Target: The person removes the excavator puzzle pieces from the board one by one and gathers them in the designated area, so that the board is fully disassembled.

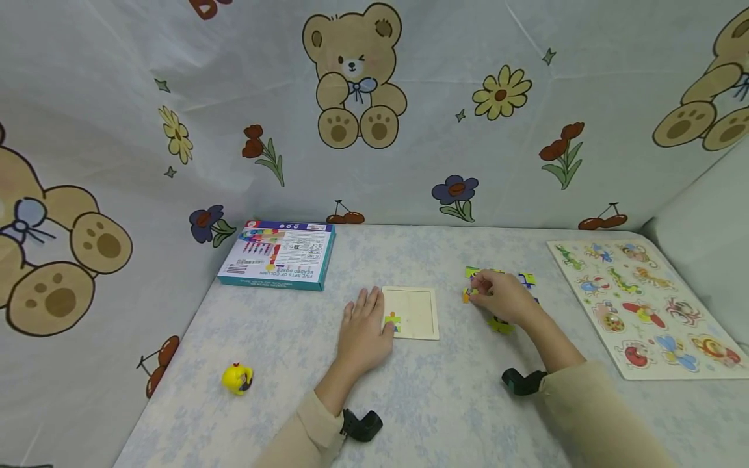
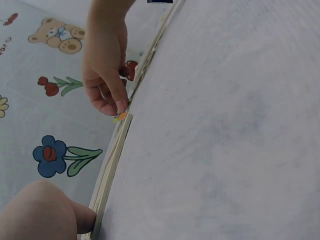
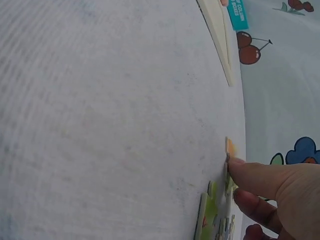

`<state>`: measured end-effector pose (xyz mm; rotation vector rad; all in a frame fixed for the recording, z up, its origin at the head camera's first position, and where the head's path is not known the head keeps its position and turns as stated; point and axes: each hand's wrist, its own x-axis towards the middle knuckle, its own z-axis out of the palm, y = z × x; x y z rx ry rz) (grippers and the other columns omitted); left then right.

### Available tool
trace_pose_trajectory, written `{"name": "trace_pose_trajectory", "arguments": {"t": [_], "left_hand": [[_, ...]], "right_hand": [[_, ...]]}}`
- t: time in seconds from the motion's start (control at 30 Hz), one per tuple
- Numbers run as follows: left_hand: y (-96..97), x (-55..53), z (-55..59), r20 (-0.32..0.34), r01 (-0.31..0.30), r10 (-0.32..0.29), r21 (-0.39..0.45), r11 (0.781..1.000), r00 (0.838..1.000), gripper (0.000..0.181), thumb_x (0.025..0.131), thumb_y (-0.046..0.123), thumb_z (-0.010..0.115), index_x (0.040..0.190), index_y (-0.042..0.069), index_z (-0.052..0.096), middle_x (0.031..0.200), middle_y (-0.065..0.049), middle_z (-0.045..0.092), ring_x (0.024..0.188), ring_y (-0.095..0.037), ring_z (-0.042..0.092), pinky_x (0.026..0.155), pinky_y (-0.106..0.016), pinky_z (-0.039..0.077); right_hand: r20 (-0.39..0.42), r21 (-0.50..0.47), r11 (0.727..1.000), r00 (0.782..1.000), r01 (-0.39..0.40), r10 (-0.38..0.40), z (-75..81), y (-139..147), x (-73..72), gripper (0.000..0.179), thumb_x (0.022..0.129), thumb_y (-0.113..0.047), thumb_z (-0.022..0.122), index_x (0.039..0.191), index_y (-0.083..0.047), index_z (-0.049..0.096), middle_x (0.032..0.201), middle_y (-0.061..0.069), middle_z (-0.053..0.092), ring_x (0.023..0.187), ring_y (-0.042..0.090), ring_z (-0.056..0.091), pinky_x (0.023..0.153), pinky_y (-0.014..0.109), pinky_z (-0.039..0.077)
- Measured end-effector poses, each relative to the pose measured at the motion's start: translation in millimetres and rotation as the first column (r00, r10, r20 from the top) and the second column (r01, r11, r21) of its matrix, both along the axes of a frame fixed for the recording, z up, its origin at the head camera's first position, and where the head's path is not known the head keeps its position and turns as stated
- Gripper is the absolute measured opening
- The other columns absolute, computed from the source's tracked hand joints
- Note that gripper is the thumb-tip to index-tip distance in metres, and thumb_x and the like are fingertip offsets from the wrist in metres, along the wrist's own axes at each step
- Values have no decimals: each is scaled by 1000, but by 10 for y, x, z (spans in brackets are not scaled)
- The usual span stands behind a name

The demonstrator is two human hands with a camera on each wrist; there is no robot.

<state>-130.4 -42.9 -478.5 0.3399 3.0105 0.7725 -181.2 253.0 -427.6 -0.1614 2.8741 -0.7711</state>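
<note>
My left hand lies with its fingers straight along the left edge of a small wooden puzzle board. One green-and-orange puzzle piece sits in the board's lower left corner, beside the thumb. To the right of the board, my right hand pinches an orange-tipped jigsaw piece between thumb and finger, just at the table. Several loose jigsaw pieces lie around and under that hand, which partly hides them. In the right wrist view, a green piece shows below the thumb.
A boxed toy set lies at the back left. A small yellow toy stands at the front left. On the right lies a large animal picture board. A patterned cloth hangs behind the table.
</note>
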Motion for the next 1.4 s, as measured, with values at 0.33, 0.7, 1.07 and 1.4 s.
{"name": "trace_pose_trajectory", "arguments": {"t": [0.33, 0.7, 1.07, 1.4], "left_hand": [[-8, 3, 18, 1, 12, -12, 13, 1000, 1000, 67, 99, 35, 45, 157, 6, 26, 167, -6, 18, 156, -26, 6, 125, -54, 5], [5, 11, 25, 18, -6, 7, -40, 999, 1000, 107, 82, 77, 52, 159, 9, 21, 167, -4, 18, 156, -25, 9, 124, -53, 11], [10, -5, -9, 12, -11, 12, -62, 998, 1000, 118, 73, 83, 57, 160, 11, 19, 167, -3, 19, 156, -25, 10, 124, -54, 12], [10, -2, -2, -1, -17, 17, -57, 998, 1000, 118, 72, 83, 58, 159, 11, 22, 166, -3, 22, 156, -25, 12, 123, -55, 13]], "right_hand": [[-44, -9, 999, 999, -33, 33, -3, -41, -7, 12, 96, -22, 65, 102, -12, 66, 92, 4, 63, 80, 19, 55, 65, 30, 46], [-30, -153, 985, 996, -85, 81, 27, -364, 7, 14, 95, -19, 66, 108, -12, 68, 94, 5, 61, 79, 19, 52, 63, 29, 46], [-3, -213, 953, 975, -217, 222, -4, -805, 11, 17, 93, -20, 69, 108, -12, 71, 90, 1, 63, 69, 15, 50, 59, 26, 45], [16, -200, 928, 946, -315, 325, -33, -1113, 33, 8, 90, -21, 72, 96, -16, 72, 87, -4, 65, 78, 11, 55, 73, 27, 47]]}}
